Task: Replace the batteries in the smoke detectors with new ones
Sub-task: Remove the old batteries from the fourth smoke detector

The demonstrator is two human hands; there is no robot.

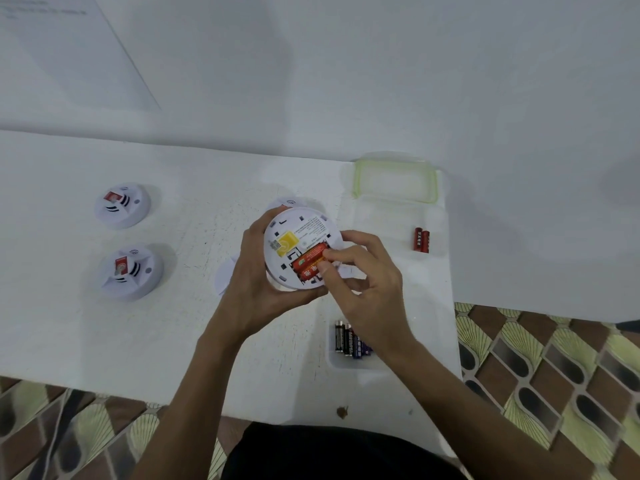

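Observation:
My left hand (pixel 256 275) grips a white round smoke detector (pixel 301 233), held back side up above the table, with a yellow sticker on it. Two red batteries (pixel 308 261) lie in its open compartment. My right hand (pixel 360 278) pinches the end of one red battery with thumb and forefinger. Two more smoke detectors sit face up at the left, one farther back (pixel 123 205) and one nearer (pixel 131 271). Another detector (pixel 289 202) shows partly behind the held one. Dark batteries (pixel 348 341) lie in a clear container, partly hidden by my right wrist.
A clear lid with a green rim (pixel 394 181) lies at the back right of the white table (pixel 104 341). Two loose red batteries (pixel 421 240) rest near the right edge. A round white cover plate (pixel 223 277) lies under my left hand. Patterned floor tiles surround the table.

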